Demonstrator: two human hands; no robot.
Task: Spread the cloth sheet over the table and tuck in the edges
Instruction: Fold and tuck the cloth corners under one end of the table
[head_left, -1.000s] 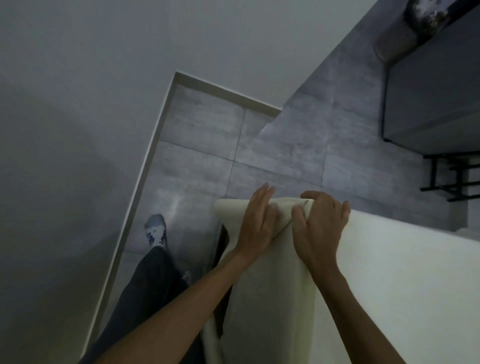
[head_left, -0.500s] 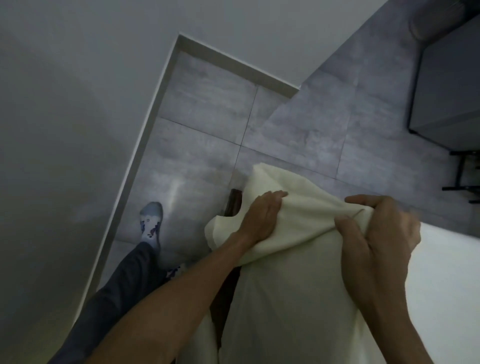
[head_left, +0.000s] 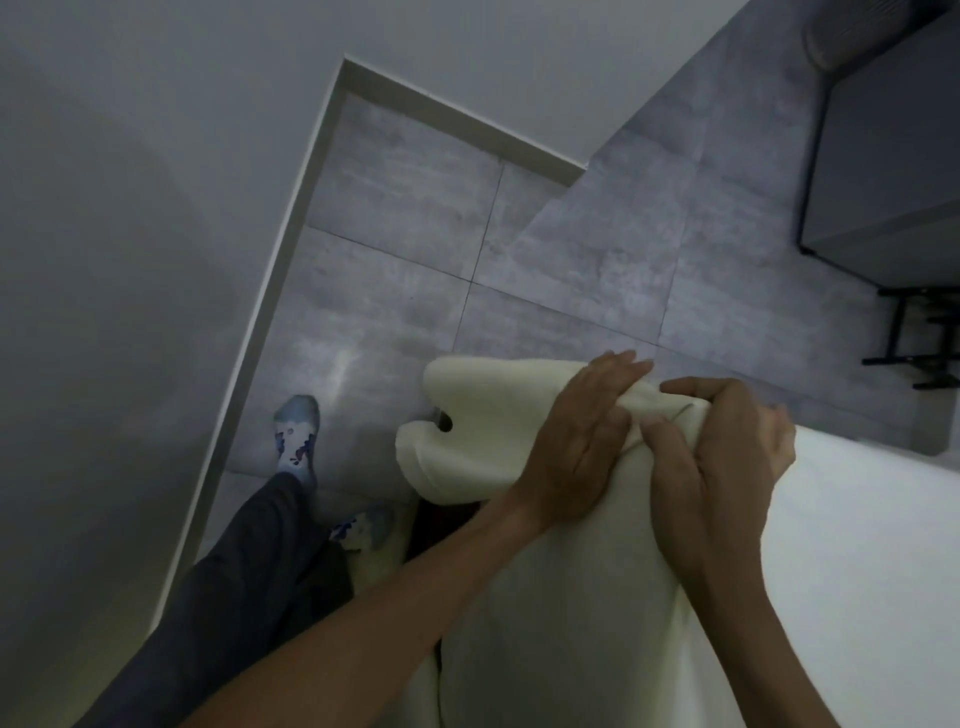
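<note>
A cream cloth sheet (head_left: 561, 613) covers the table, whose corner sits under my hands. The sheet's corner flap (head_left: 467, 431) bulges out to the left past the table edge, lifted and folded. My left hand (head_left: 576, 441) lies on that flap with fingers nearly straight, pressing it from the left. My right hand (head_left: 727, 462) grips a bunched ridge of the sheet at the corner, thumb and fingers curled round the fold. A dark strip of the table's side (head_left: 441, 519) shows below the flap.
Grey tiled floor (head_left: 415, 260) lies beyond the table corner, bounded by a white wall (head_left: 130, 260) on the left. A dark cabinet (head_left: 893, 156) and a black metal frame (head_left: 919, 332) stand at the right. My legs and patterned socks (head_left: 296, 441) are at lower left.
My hands have come closer together at the corner. The left hand went from gripping the flap to lying flat on it, and the lifted flap has swung further left.
</note>
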